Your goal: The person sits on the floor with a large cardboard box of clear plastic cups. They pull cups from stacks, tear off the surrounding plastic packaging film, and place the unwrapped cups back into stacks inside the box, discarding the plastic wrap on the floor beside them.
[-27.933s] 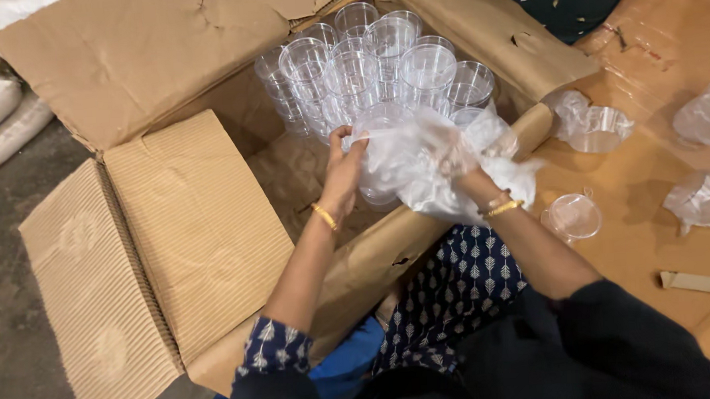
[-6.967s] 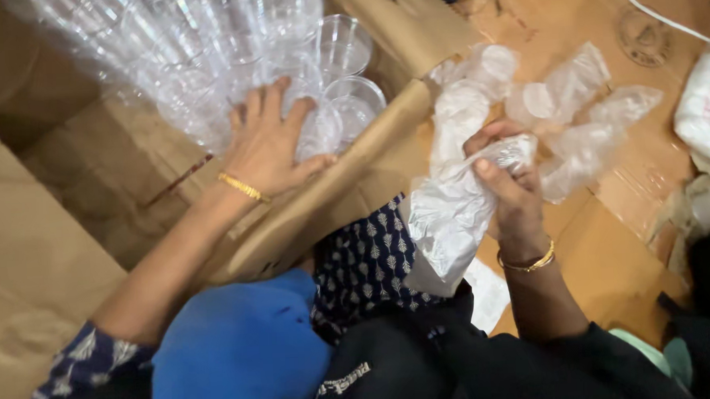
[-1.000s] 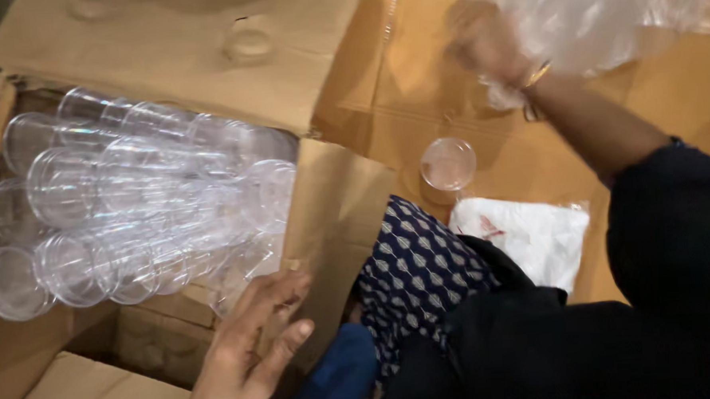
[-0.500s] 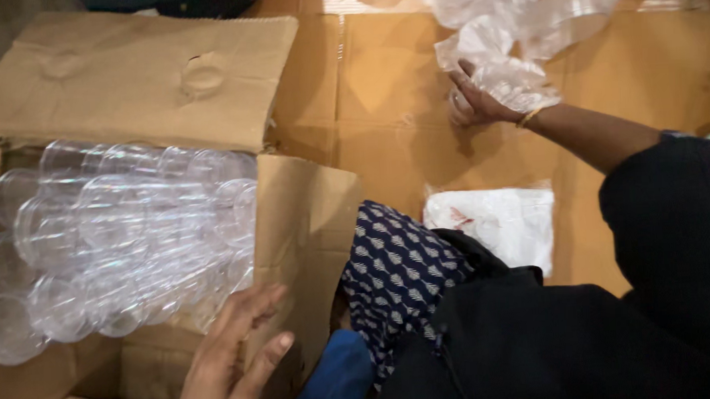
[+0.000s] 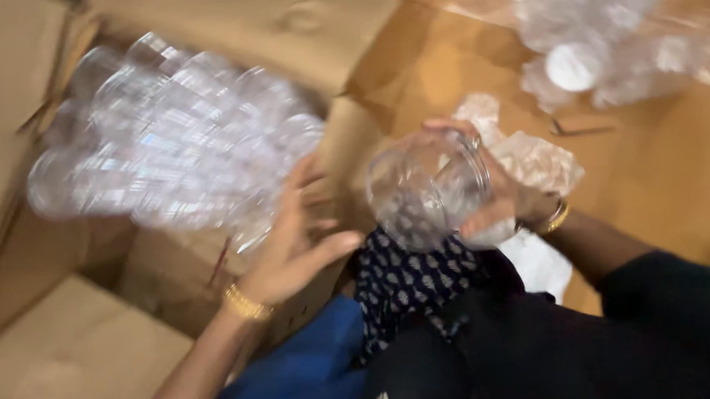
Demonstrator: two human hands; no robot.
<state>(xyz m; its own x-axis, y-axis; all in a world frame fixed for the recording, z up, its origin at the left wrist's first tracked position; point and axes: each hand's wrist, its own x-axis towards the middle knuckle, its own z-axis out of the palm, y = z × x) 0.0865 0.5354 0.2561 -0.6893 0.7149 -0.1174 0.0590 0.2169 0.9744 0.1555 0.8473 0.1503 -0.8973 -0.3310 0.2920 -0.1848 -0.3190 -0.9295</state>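
Observation:
My right hand [image 5: 502, 189] grips a clear plastic jar [image 5: 426, 190], held sideways with its mouth toward me, over my lap. Behind that hand lies a crumpled clear plastic bag [image 5: 537, 158]. My left hand [image 5: 297, 242] is spread open at the near wall of the cardboard box [image 5: 74, 347], fingers against the lowest of several clear jars [image 5: 177, 135] stacked on their sides inside. The picture is blurred by motion.
The box's flaps are folded out at top [image 5: 283, 19] and lower left. More clear jars in plastic wrap [image 5: 604, 45] lie on the brown floor at upper right. White plastic [image 5: 537, 263] lies beside my knee. Patterned dark cloth [image 5: 406, 281] covers my lap.
My right hand has come back from the wrapped pile at the top, now holding a clear jar near my lap. My left hand has risen to the jars in the box.

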